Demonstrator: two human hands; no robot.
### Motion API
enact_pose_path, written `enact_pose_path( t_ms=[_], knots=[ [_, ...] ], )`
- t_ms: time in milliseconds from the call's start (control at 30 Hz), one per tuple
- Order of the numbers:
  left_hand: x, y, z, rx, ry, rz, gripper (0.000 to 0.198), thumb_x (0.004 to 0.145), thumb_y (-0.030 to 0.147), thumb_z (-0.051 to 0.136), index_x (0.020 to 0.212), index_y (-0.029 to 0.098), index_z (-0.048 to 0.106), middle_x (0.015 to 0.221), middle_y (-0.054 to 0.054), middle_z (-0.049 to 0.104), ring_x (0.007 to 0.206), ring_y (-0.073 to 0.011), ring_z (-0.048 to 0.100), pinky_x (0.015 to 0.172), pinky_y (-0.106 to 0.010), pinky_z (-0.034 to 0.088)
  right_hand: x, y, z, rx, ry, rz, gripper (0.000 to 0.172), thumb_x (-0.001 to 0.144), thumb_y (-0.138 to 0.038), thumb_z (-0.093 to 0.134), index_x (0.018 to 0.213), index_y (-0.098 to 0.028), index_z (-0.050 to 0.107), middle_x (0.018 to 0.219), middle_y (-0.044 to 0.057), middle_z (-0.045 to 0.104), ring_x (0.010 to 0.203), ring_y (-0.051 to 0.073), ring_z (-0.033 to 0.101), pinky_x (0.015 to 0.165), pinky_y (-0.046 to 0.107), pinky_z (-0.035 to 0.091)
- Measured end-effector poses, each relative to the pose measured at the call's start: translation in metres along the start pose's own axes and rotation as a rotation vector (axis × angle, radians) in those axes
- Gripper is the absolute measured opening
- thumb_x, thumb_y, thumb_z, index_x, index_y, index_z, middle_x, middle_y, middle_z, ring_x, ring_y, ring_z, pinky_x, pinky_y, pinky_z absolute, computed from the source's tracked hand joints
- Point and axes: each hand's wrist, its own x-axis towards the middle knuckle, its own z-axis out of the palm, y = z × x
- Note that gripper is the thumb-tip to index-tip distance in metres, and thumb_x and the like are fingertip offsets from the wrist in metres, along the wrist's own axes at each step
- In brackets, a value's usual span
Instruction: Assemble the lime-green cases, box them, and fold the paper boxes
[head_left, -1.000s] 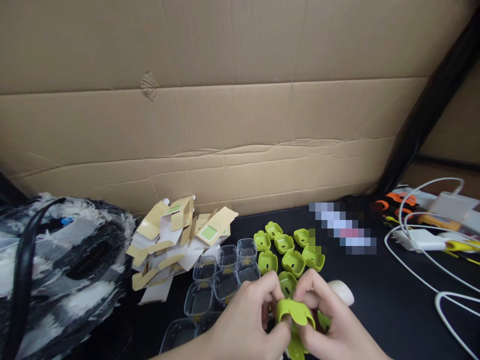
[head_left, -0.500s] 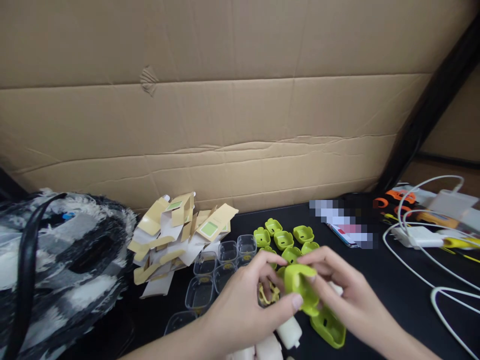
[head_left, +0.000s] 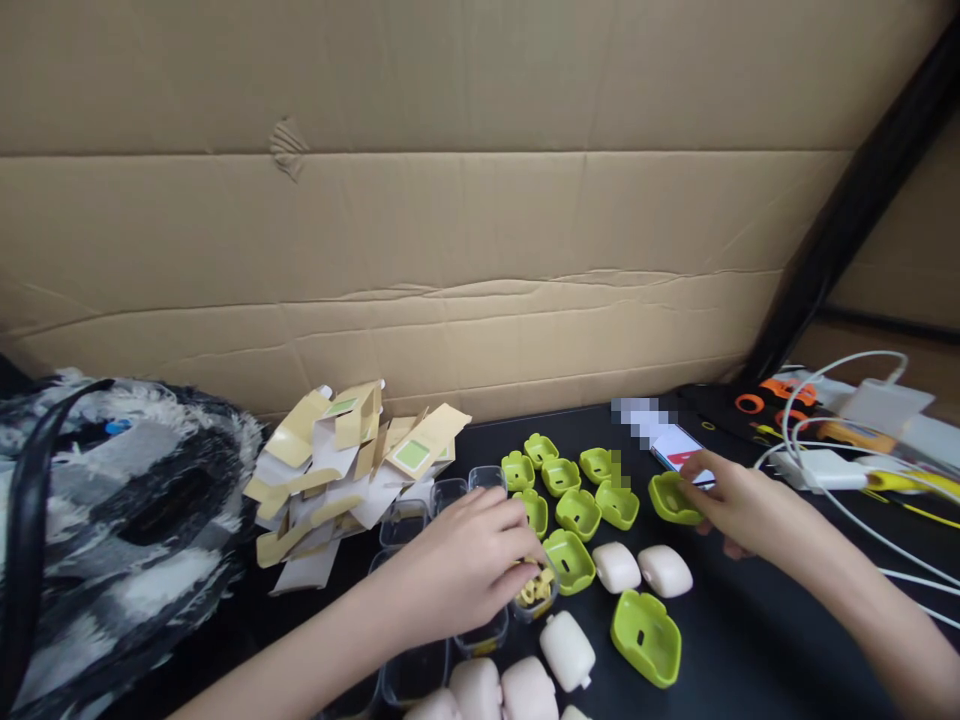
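My right hand (head_left: 739, 505) reaches to the right and pinches a lime-green silicone cover (head_left: 670, 497) down at the edge of a cluster of several similar green covers (head_left: 577, 490). My left hand (head_left: 457, 565) is curled over a small clear box holding yellow pieces (head_left: 536, 590), its fingertips at the box's rim. A larger green cover (head_left: 646, 637) lies open side up in front. Cream-white rounded cases (head_left: 637, 568) lie between the two hands, with more of these white cases (head_left: 525, 685) near the bottom edge.
Clear plastic boxes (head_left: 420, 520) sit left of the green covers, beside a heap of folded card packaging (head_left: 352, 470). A furry black-and-white bag (head_left: 112, 520) fills the left. White cables and chargers (head_left: 832, 465), a phone (head_left: 679, 447) and orange-handled tools (head_left: 772, 400) lie at right. A cardboard wall (head_left: 450, 220) stands behind.
The hands have separated. The right hand carried the green cover out to the right and lowered it by the cluster. The left hand dropped onto the small box with yellow pieces.
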Motion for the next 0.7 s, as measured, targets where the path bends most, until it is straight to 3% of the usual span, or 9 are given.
enact_pose_path(
  t_ms=[200,400,700],
  knots=[
    [0.003,0.0,0.018,0.056,-0.034,-0.059,0.011,0.087,0.024,0.063,0.091,0.019,0.072,0.086,-0.005,0.062,0.082,-0.0222,0.052,0.075,-0.034,0.04,-0.004,-0.011,0.001,-0.131,-0.03,-0.003,0.01,0.087,-0.027,0.044,0.086,-0.024,0.054,0.052,-0.002,0.068,0.035,0.017,0.061,0.046,0.027,0.04],
    [0.004,0.002,0.024,0.045,-0.045,-0.113,0.012,0.086,0.024,0.066,0.093,0.019,0.073,0.086,-0.005,0.062,0.083,-0.0229,0.053,0.075,-0.034,0.041,-0.01,-0.02,-0.005,-0.326,0.109,-0.005,0.024,0.083,-0.045,0.052,0.09,-0.024,0.06,0.073,0.008,0.072,0.065,0.032,0.069,0.052,0.033,0.038],
    [0.004,0.002,0.025,0.008,-0.047,-0.177,0.013,0.085,0.025,0.065,0.093,0.018,0.073,0.088,-0.006,0.062,0.084,-0.0236,0.052,0.078,-0.038,0.042,-0.011,-0.014,0.003,-0.385,0.146,-0.12,0.032,0.079,-0.054,0.058,0.083,-0.025,0.072,0.061,0.005,0.072,0.061,0.033,0.071,0.047,0.033,0.04]
  ],
)
